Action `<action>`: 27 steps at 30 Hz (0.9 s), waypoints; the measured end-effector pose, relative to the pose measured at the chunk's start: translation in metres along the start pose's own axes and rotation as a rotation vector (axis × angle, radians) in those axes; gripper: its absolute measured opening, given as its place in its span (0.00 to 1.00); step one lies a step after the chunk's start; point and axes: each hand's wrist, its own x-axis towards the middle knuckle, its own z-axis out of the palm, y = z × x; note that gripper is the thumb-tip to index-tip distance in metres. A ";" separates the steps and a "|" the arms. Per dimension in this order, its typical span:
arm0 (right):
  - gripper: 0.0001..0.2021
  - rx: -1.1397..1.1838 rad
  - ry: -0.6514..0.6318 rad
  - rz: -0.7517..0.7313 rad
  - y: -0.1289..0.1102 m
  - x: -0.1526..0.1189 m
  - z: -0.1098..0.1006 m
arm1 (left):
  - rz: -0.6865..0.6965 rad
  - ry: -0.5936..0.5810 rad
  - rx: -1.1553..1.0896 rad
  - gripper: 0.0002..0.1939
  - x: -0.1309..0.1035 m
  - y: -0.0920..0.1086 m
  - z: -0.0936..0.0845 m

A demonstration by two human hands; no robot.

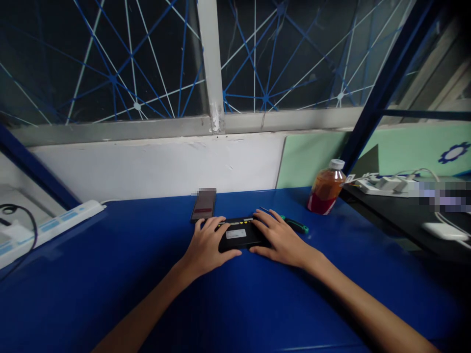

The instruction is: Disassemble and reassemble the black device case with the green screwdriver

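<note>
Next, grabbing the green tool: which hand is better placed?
Right, probably: the right hand is beside the green tool; the left hand is across the black device, nearer the phone.

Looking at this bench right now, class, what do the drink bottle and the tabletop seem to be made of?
Bottle: probably clear, glossy plastic; amber liquid shows through.

Tabletop: smooth, blue, perhaps painted metal or laminate; soft reflections suggest a sheen.

No words come up readable here: the white label (pixel 236 234) on the black device (pixel 247 242) is too small to make out. A blue gear sign (pixel 454 153) shows on the green panel (pixel 408 147).
</note>
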 end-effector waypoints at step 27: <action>0.34 0.097 -0.002 -0.001 0.004 0.001 -0.001 | -0.001 -0.043 -0.010 0.28 -0.001 0.001 -0.002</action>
